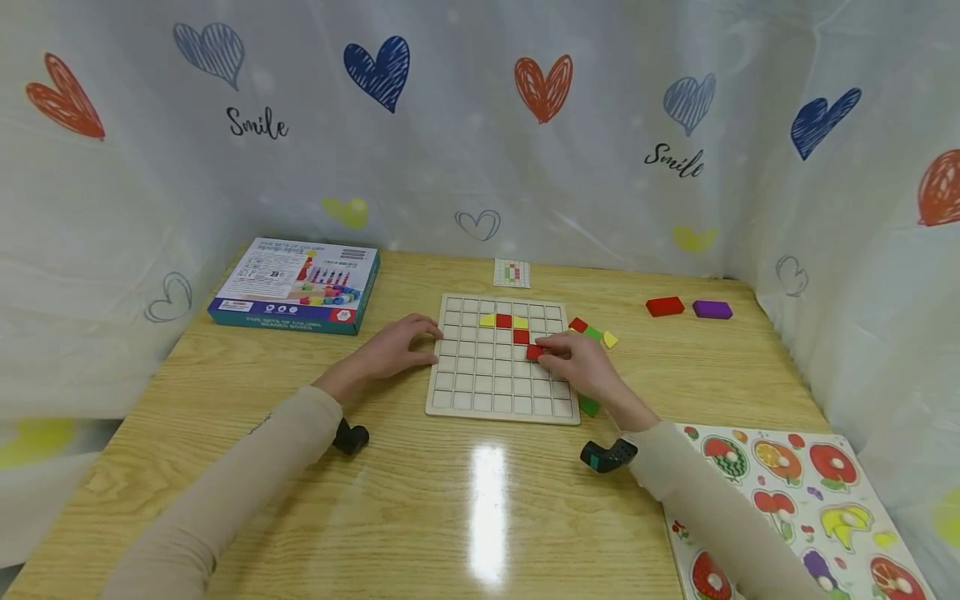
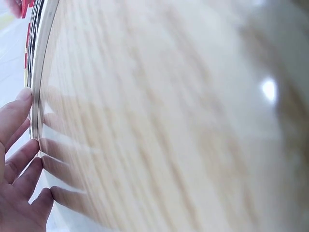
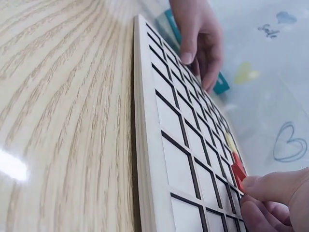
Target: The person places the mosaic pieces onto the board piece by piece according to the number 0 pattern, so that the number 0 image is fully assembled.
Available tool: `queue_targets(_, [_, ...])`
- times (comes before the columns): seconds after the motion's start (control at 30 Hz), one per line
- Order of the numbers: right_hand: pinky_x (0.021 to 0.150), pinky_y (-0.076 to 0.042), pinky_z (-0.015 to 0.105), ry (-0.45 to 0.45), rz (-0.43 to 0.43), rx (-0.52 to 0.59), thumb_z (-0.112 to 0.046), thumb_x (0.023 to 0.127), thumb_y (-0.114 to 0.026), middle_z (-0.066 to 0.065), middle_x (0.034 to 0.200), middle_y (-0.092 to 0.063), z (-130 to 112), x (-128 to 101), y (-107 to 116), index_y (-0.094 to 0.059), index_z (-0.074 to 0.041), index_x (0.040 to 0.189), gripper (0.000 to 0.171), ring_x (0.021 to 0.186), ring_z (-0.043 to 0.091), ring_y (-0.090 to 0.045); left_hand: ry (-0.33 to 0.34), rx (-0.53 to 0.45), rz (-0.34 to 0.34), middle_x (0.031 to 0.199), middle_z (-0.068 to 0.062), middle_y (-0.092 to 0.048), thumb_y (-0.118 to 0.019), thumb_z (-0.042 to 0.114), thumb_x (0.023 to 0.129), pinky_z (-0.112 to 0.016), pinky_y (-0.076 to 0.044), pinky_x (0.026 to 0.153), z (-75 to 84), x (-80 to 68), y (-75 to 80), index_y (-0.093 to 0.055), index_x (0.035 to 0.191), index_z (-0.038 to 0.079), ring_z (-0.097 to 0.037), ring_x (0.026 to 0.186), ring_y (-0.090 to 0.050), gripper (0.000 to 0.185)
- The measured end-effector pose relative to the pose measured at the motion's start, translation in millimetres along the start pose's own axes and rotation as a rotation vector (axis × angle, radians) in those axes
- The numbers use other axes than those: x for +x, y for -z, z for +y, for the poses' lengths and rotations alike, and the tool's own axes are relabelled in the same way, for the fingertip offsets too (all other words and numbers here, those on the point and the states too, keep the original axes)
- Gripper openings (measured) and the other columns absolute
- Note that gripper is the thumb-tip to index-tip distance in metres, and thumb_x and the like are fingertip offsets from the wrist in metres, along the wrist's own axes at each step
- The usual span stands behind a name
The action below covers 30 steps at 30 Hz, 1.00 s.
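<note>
While the left hand (image 1: 390, 350) rests with straight fingers against the nine o'clock edge of the wooden grid board (image 1: 480, 396), the right hand (image 1: 581, 367) pinches a red square tile (image 1: 534, 352) between thumb and fingertips. That tile sits over a cell on the board's three o'clock side, directly at the fingertips, diagonally below two red tiles (image 1: 512, 328) already seated. Spare tiles (image 1: 592, 332) lie just off the board at two o'clock, nearer the right hand.
</note>
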State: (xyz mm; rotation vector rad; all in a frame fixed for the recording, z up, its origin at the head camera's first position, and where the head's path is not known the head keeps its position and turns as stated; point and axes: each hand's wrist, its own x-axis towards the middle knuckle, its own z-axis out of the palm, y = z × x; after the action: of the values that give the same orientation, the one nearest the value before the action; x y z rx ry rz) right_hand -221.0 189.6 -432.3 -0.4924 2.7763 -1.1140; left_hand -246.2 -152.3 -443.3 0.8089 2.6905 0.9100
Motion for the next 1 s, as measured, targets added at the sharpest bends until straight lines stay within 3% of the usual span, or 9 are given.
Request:
queue_targets(0.2, [0.083,-0.051,0.039,0.052,0.012,-0.037,-0.014,0.092,-0.069,0.011,0.109,-0.065,-1.5,9.1,-11.7,-0.070,-0.005,0.119,0.029,0.097,0.023,-0.060,-0.001,0.000,-0.002,0.137,-0.014,-0.050,-0.070,0.023,0.092,-0.048,-0.033,0.111,0.1,-0.1,0.0,-0.062,0.125,0.005,-0.032,0.131,-0.044,0.038])
queue_targets(1.0, [0.081,-0.052,0.038,0.089,0.032,-0.059,-0.009,0.092,-0.068,0.009,0.104,-0.065,-4.2,12.2,-20.6,-0.072,-0.005,0.114,0.023,0.091,0.021,-0.061,-0.004,-0.015,-0.001,0.136,-0.015,-0.050,-0.070,0.022,0.092,-0.048,-0.034,0.111,3.0,-1.2,1.4,-0.062,0.124,0.004,-0.032,0.130,-0.044,0.038])
